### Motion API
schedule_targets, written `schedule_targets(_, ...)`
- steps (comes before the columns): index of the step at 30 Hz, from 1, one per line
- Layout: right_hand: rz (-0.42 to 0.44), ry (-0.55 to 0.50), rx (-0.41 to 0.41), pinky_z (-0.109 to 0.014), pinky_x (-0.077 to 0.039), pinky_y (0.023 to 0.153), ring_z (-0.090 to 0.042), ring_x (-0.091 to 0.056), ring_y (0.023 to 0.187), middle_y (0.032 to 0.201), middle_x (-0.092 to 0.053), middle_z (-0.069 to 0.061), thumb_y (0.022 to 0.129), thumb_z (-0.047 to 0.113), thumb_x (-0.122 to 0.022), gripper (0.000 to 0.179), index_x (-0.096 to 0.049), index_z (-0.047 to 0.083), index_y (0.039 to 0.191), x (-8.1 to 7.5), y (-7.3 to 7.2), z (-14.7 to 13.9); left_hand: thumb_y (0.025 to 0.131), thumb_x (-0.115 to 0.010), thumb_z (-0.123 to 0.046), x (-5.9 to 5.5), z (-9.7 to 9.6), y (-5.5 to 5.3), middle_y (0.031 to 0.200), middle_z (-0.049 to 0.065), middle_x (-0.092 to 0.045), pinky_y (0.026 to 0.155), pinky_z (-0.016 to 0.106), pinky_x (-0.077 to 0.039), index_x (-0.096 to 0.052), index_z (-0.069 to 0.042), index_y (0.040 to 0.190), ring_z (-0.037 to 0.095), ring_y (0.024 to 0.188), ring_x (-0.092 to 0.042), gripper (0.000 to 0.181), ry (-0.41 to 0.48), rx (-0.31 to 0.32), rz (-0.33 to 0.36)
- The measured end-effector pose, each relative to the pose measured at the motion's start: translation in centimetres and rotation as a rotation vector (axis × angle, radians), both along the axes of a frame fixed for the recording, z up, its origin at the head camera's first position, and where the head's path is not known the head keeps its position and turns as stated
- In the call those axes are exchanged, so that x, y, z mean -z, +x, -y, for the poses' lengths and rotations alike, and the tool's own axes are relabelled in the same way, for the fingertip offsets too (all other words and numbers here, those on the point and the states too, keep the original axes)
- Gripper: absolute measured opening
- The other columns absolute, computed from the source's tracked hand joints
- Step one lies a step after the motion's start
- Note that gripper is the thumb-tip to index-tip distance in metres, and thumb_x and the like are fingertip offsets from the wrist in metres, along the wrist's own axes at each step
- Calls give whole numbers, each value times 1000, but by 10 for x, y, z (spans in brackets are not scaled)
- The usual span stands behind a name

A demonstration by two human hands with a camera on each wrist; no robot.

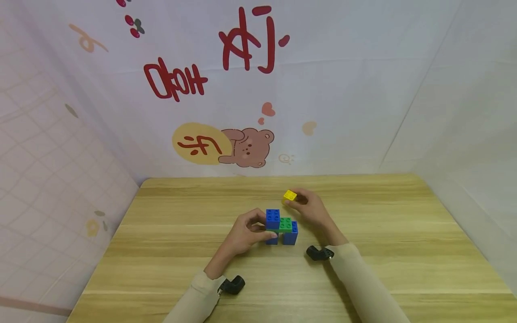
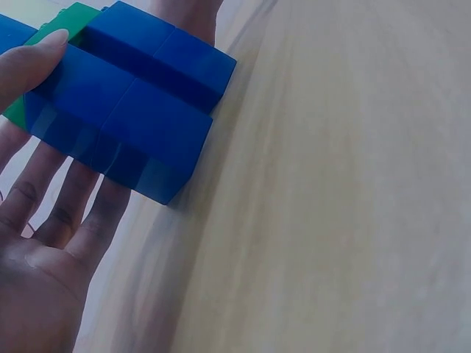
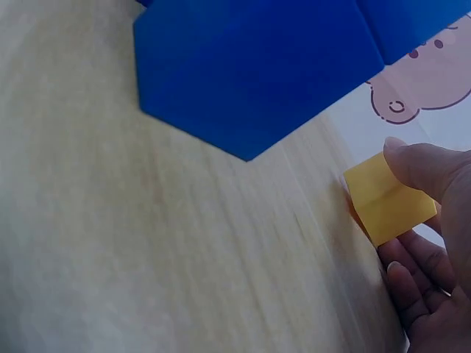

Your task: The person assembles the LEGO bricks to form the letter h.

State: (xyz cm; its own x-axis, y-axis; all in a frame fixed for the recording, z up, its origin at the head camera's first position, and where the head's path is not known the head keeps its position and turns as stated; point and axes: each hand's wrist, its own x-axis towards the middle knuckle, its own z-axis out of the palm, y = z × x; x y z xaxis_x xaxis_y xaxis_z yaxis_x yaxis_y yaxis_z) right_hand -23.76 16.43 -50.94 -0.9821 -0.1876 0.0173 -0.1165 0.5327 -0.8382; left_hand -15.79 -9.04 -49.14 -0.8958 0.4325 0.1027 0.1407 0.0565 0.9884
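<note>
On the table stands a small toy-block structure: a green block (image 1: 286,224) bridges two blue columns (image 1: 289,238), and a blue block (image 1: 272,219) sits on its left end. My left hand (image 1: 242,234) grips the structure's left side. In the left wrist view, the thumb presses near the green block while the fingers lie behind the stacked blue blocks (image 2: 154,121). Beyond the structure and slightly right, my right hand (image 1: 312,209) pinches a yellow block (image 1: 289,196). The right wrist view shows the thumb on the yellow block (image 3: 386,198), low by the tabletop; other fingers are partly hidden.
The wood-grain table (image 1: 169,233) carries the structure. A white printed cloth (image 1: 343,89) with a bear and red characters hangs behind its far edge. Black wrist mounts (image 1: 233,285) stick out inward from both sleeves.
</note>
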Motion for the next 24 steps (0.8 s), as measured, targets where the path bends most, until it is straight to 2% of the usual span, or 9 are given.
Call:
schedule_targets(8,17,2,-8,-35,-54,92,-22,-65,103,114,-71,-6,95,37,-74,48,-64,15,136,-3,7,-1,84,-85,-13,2,1,0,112,10,-68,94,28,-60,-66,-10,109,22,107,-66,31,-6,5,2)
schedule_targets(13,-12,45,-21,-40,-56,95,-23,-65,104,114,-71,-7,95,38,-74,52,-63,13,138,-8,12,-4,84,-85,-13,2,1,-1,112,10,-68,94,30,-61,-67,-11,109,22,107,-66,31,3,14,-5)
schedule_targets(19,-24,35,-30,-48,-56,100,-26,-67,107,112,-71,-7,94,35,-76,45,-67,14,133,-12,19,-7,85,-85,-12,2,1,0,111,10,-68,93,30,-61,-67,-10,109,23,106,-66,30,5,14,-8)
schedule_targets(24,-27,23,-30,-49,-56,101,-27,-67,108,116,-71,-7,93,34,-76,45,-67,14,133,-16,24,-7,85,-84,-12,2,2,0,111,10,-68,94,29,-61,-66,-10,109,24,107,-66,30,1,14,-1)
